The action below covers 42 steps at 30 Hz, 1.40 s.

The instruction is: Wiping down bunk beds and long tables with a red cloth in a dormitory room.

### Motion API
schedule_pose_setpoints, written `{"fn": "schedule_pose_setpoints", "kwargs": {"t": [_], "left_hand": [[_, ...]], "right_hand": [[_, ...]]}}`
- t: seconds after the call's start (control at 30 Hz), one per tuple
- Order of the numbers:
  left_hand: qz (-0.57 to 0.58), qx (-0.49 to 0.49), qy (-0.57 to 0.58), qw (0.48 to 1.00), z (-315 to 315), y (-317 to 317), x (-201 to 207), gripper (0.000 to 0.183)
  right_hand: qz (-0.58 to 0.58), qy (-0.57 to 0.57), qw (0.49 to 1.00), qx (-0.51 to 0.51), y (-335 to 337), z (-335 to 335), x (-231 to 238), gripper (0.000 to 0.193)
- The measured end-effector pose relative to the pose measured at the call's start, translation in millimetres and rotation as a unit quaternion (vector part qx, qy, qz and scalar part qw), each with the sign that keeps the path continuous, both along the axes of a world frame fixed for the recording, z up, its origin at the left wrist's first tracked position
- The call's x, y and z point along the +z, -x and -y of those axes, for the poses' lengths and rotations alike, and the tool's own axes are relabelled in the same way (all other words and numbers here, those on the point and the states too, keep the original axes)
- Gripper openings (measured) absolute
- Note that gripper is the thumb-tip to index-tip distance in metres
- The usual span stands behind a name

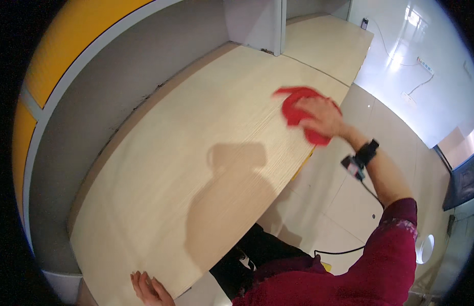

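Note:
A red cloth (293,115) lies bunched on the pale wood-grain desk top (155,173), toward its far right end. Pressing down over the cloth is my right hand (321,116), slightly blurred, with the fabric spreading out around its fingers. A black strap with a small device (364,155) sits on my right wrist, trailing a cable. My left hand (149,289) rests on the desk near its front left corner, fingers stretched out and holding nothing.
A grey partition panel (145,66) with yellow parts above rises along the desk's back edge. Another desk section (323,43) adjoins at the far end, with a small dark object (364,23) at its corner. On the tiled floor lie a white power strip (425,65) and cords.

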State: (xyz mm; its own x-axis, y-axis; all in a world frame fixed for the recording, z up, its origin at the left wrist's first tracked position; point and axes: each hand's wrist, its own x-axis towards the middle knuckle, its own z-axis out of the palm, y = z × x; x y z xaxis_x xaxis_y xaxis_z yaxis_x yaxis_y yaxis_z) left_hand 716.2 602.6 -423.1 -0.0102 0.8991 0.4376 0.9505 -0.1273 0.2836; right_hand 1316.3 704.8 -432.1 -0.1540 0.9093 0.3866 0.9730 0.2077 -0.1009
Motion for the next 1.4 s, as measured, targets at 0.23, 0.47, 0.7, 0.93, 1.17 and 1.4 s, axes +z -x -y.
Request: {"fn": "schedule_pose_setpoints", "kwargs": {"t": [0.23, 0.47, 0.7, 0.93, 1.17, 1.4], "left_hand": [[-0.111, -0.006, -0.021, 0.994, -7, -3, 6, 0.029], [-0.081, 0.016, -0.016, 0.996, -3, -1, 6, 0.026], [-0.025, 0.010, 0.009, 1.000, -2, -3, 3, 0.027], [0.087, 0.058, 0.008, 0.994, 1, -5, -4, 0.022], [0.048, 0.027, -0.015, 0.998, 6, -2, -4, 0.022], [-0.003, 0.005, -0.005, 1.000, 5, -9, 12, 0.022]], "right_hand": [[0.028, 0.175, 0.940, -0.293, -89, -99, 21, 0.070], [-0.009, 0.193, 0.933, -0.304, -35, -213, 25, 0.078], [-0.039, 0.185, 0.971, -0.147, 90, -282, 31, 0.072], [0.021, 0.144, 0.963, 0.228, 279, -214, 31, 0.062], [0.032, 0.109, 0.821, 0.560, 292, -54, 25, 0.058], [0.011, 0.117, 0.987, 0.106, 114, -145, 26, 0.062]]}}
